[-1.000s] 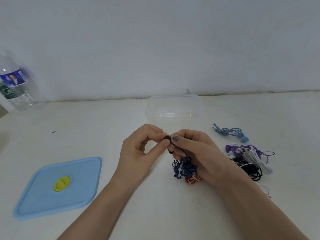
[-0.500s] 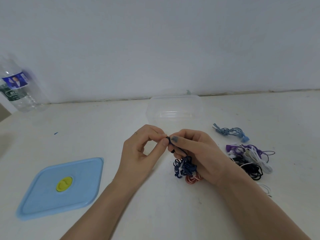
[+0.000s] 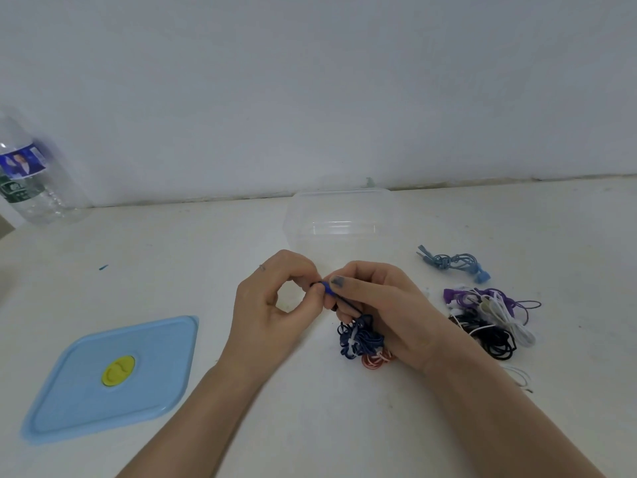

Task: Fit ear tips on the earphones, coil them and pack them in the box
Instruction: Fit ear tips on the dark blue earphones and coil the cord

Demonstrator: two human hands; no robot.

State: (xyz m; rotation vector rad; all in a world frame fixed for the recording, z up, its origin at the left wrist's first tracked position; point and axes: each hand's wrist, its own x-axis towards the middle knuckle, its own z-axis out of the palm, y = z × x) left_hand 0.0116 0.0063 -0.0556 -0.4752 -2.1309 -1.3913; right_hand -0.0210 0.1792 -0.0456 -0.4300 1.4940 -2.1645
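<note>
My right hand [image 3: 382,312] pinches the earbud end of dark blue earphones [image 3: 360,336] between thumb and fingers; their bundled cable hangs below the hand onto the table. My left hand [image 3: 272,305] pinches a tiny dark ear tip [image 3: 315,285] against that blue earbud. The two hands meet just in front of the clear plastic box [image 3: 339,219], which stands open at the back of the table. A red coiled pair [image 3: 375,361] lies under the blue bundle, partly hidden by my right hand.
A light blue lid [image 3: 113,377] with a yellow centre lies at the front left. A pile of purple, white and black earphones [image 3: 489,322] and a grey-blue pair [image 3: 451,262] lie to the right. A water bottle [image 3: 31,181] stands far left by the wall.
Both hands stay together at the earbud. My left fingertips have shifted slightly on the ear tip, and the blue earbud now shows between the fingers.
</note>
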